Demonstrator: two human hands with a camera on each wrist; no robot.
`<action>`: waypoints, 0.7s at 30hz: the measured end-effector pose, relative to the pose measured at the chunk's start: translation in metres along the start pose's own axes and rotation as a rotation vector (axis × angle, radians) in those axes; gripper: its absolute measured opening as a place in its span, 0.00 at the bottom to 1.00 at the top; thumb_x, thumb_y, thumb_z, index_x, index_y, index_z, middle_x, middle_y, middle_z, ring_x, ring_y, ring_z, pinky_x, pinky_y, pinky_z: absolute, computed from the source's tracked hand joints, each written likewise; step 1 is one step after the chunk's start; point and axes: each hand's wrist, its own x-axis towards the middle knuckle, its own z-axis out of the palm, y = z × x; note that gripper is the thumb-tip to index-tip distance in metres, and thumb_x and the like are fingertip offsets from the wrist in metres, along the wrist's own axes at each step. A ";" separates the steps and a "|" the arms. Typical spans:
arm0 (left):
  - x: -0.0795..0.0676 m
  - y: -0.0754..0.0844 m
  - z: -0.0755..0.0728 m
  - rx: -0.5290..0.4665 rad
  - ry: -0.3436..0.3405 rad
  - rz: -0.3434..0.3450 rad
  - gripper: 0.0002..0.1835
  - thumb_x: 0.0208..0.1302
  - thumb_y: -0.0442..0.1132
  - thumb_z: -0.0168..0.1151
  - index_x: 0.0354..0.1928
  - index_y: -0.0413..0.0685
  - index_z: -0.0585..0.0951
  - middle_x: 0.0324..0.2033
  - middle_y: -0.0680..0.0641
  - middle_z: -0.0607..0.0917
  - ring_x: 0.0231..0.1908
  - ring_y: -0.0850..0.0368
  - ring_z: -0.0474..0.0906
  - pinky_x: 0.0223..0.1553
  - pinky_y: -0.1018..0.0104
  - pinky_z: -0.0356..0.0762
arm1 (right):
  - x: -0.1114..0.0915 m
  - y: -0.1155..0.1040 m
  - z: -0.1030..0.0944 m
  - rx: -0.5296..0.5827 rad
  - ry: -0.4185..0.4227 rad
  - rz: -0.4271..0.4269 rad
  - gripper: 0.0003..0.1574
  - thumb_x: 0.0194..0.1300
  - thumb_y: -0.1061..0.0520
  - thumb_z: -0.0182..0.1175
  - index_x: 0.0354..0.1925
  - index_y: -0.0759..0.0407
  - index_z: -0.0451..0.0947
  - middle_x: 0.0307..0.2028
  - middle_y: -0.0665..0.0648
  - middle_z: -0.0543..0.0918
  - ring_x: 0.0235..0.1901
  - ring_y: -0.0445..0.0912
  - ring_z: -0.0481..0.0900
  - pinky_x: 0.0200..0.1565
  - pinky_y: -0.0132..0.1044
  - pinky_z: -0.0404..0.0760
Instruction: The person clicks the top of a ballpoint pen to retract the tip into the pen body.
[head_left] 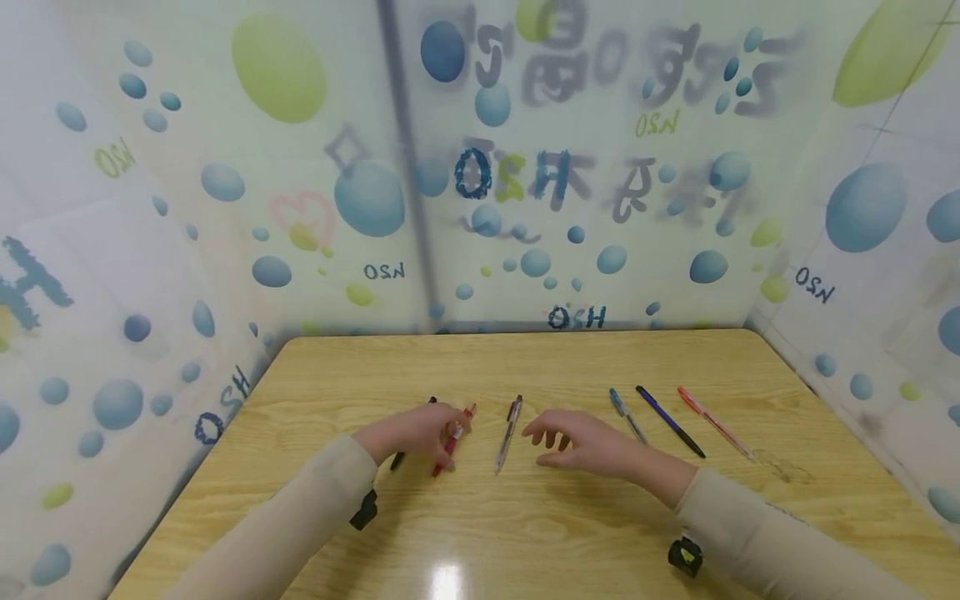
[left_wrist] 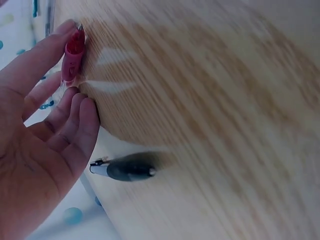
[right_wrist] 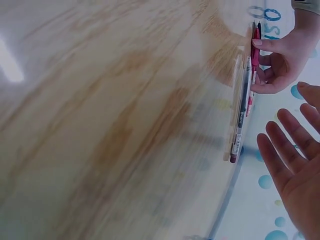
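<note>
My left hand (head_left: 416, 433) pinches a red pen (head_left: 450, 447), low over the tabletop. In the left wrist view the thumb lies along the red grip (left_wrist: 73, 57) near the pen's tip, with the fingers bent behind it. Just left of it a black pen (head_left: 397, 461) lies on the table, partly hidden under that hand. My right hand (head_left: 588, 442) hovers with relaxed, parted fingers and holds nothing. Nearest to its fingertips is a clear-barrelled pen (head_left: 507, 440) with a dark red clip, lying between the two hands.
To the right lie a light blue pen (head_left: 628, 416), a blue pen with black ends (head_left: 670, 421) and a pink-red pen (head_left: 716, 423), roughly side by side. A wooden table (head_left: 525, 533) carries them all. Printed curtain walls (head_left: 480, 250) stand behind and at both sides.
</note>
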 end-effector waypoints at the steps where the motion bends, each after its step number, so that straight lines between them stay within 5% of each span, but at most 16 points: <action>1: 0.000 0.000 0.000 0.008 0.002 0.003 0.30 0.46 0.39 0.80 0.54 0.48 0.79 0.37 0.53 0.77 0.37 0.59 0.72 0.43 0.61 0.74 | 0.000 -0.001 0.000 0.001 0.001 -0.001 0.23 0.68 0.52 0.63 0.58 0.59 0.75 0.46 0.55 0.80 0.43 0.47 0.78 0.42 0.37 0.80; 8: 0.003 0.004 0.002 0.024 0.011 -0.002 0.28 0.46 0.34 0.80 0.52 0.45 0.80 0.37 0.51 0.77 0.38 0.57 0.73 0.42 0.60 0.75 | 0.001 -0.005 0.002 0.013 0.001 -0.002 0.23 0.67 0.54 0.63 0.58 0.59 0.75 0.46 0.56 0.80 0.43 0.49 0.78 0.41 0.36 0.80; 17: 0.000 0.019 0.000 -0.129 -0.040 -0.188 0.29 0.47 0.21 0.73 0.52 0.48 0.77 0.37 0.46 0.78 0.27 0.56 0.80 0.28 0.64 0.81 | 0.001 -0.007 0.000 0.006 0.032 -0.008 0.24 0.68 0.54 0.63 0.59 0.59 0.74 0.47 0.56 0.80 0.44 0.47 0.78 0.41 0.36 0.80; 21: -0.003 0.027 -0.002 -0.154 -0.045 -0.219 0.29 0.47 0.18 0.70 0.51 0.47 0.77 0.35 0.45 0.78 0.27 0.55 0.79 0.28 0.63 0.81 | 0.001 -0.010 -0.003 0.020 0.035 -0.007 0.24 0.68 0.54 0.63 0.59 0.59 0.74 0.48 0.57 0.80 0.44 0.49 0.78 0.42 0.36 0.80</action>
